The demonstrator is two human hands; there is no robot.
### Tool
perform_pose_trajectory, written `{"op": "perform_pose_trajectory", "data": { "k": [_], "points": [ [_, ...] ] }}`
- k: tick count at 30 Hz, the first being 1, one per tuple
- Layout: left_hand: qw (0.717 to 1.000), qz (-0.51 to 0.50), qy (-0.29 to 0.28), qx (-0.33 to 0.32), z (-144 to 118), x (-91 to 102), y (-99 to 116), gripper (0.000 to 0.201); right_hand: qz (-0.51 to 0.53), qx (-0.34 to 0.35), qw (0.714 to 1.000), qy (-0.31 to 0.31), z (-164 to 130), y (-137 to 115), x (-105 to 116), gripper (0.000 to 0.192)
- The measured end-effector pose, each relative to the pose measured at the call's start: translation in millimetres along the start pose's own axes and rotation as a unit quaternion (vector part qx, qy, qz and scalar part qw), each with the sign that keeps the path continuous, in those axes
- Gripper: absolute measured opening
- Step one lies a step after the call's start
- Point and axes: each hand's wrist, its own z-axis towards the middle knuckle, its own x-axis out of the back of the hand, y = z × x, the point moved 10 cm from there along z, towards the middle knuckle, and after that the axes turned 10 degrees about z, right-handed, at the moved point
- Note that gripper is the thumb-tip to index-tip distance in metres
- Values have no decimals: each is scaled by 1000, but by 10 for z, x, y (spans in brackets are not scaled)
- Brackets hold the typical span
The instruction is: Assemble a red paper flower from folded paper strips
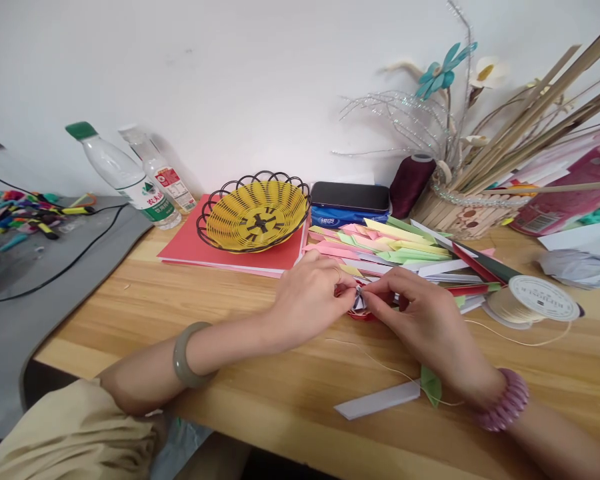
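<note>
My left hand [310, 293] and my right hand [420, 313] meet over the wooden table [180, 320], both pinching a small folded paper piece [360, 303] with red and white parts. Most of that piece is hidden by my fingers. A thin cream thread [380, 363] runs from under my right hand across the table toward a spool of cord [537, 300]. Just behind my hands lies a pile of folded coloured paper strips [395, 247]. A white paper strip [377, 400] and a green scrap [431, 385] lie near my right wrist.
A yellow and black wire basket [255, 213] stands on red card sheets [195, 243]. Two plastic bottles [130, 177] stand at the back left, a black tin [350, 197] and dark thread cone [410, 183] behind. A stick vase with decorations [463, 213] is at the right. Grey mat [30, 280] with cable at the left.
</note>
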Motion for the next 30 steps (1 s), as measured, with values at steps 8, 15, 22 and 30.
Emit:
{"op": "perform_pose_trajectory", "data": {
  "k": [8, 15, 22, 30],
  "points": [
    [998, 32, -11, -45, 31, 13, 89, 12, -70, 57, 996, 20, -35, -103, 16, 8],
    [994, 24, -21, -107, 37, 28, 199, 7, -157, 150, 976, 18, -99, -299, -43, 12],
    [998, 29, -14, -60, 9, 74, 182, 10, -104, 113, 988, 17, -84, -190, 6, 11],
    [996, 83, 25, -33, -36, 90, 155, 4, -33, 52, 998, 13, -41, -95, 33, 11]
  ]
}}
